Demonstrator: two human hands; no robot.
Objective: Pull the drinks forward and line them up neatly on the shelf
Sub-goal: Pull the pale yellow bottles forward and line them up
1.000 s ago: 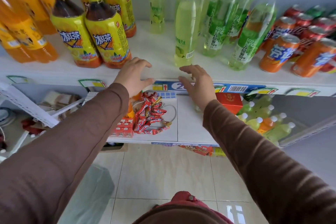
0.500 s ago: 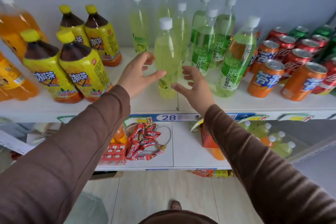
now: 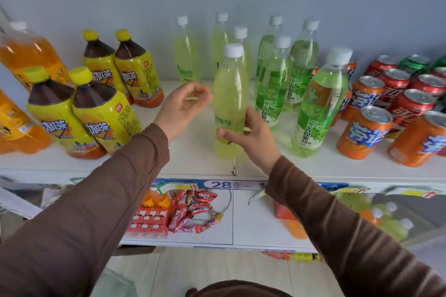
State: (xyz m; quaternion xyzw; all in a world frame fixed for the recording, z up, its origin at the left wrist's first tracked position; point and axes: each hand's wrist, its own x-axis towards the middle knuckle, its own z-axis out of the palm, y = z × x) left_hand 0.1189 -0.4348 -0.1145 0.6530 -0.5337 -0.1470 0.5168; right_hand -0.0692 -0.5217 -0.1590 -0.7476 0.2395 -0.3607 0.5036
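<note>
A pale yellow-green lemon soda bottle point(image 3: 229, 101) with a white cap stands near the front of the white shelf point(image 3: 193, 164). My right hand point(image 3: 251, 135) grips its lower body, thumb across the front. My left hand point(image 3: 185, 106) hovers just left of the bottle with fingers loosely curled, holding nothing. Three more lemon bottles point(image 3: 185, 55) stand at the back by the wall. Green grape bottles point(image 3: 318, 108) stand to the right, one near the front.
Yellow-labelled iced tea bottles point(image 3: 101, 113) and orange soda bottles point(image 3: 19, 128) fill the left. Orange cans point(image 3: 364, 135) and red cans point(image 3: 410, 108) crowd the right. A lower shelf holds red candy wrappers point(image 3: 193, 212) and small boxes.
Both hands rose from the shelf edge to the front lemon bottle. My right hand has closed around its lower part; my left hand sits beside it. The camera tilted up.
</note>
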